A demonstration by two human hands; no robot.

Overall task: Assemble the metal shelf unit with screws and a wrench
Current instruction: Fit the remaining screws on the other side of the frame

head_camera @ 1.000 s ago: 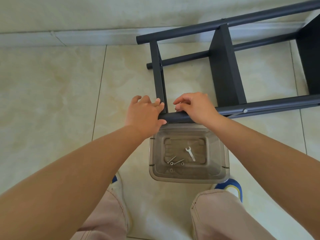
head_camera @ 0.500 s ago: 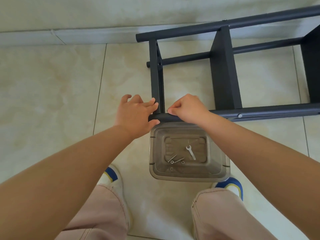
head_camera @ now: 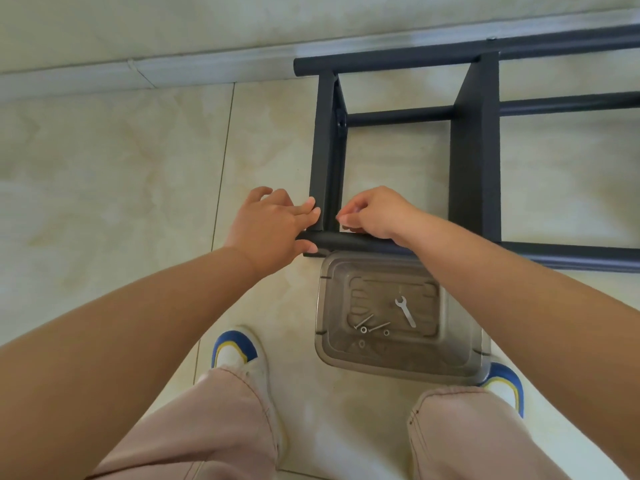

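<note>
head view, frame centre: my left hand [head_camera: 268, 232] grips the shelf frame's near tube [head_camera: 349, 241]; my right hand [head_camera: 375, 213] pinches at the end panel [head_camera: 327, 150], fingers curled.

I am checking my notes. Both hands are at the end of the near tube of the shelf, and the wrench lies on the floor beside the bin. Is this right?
One thing is wrong. The head view shows the wrench inside the bin, near the screws, not on the floor. Both the left hand and right hand are at the near tube.

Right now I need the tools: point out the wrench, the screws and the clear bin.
wrench [head_camera: 405, 311]: head view, mid-handle.
screws [head_camera: 364, 321]: head view, shaft of the left one.
clear bin [head_camera: 398, 369]: head view, near rim.
</note>
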